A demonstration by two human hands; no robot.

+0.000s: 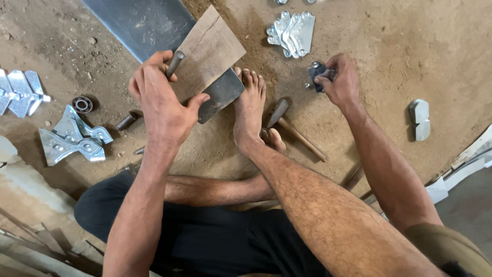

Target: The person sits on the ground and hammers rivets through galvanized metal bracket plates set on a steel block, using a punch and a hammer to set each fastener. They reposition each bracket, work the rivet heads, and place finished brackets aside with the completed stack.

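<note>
My left hand (pixel 161 100) grips a short dark metal rod (pixel 175 63) like a punch, held over a brown flat board (pixel 212 48) that lies on a dark steel block (pixel 221 93). My right hand (pixel 339 79) pinches a small shiny metal fitting (pixel 316 72) just above the dirt floor. My bare foot (pixel 249 110) rests beside the block, between both hands. A hammer (pixel 287 125) with a wooden handle lies on the ground next to the foot.
A pile of silver metal fittings (pixel 293 32) lies ahead. More fittings (pixel 72 136) and another group (pixel 20 92) lie at the left, with a ring bearing (pixel 82 104) and a short rod (pixel 126 121). A grey metal sheet (pixel 141 23) lies at top. A pale block (pixel 419 119) sits right.
</note>
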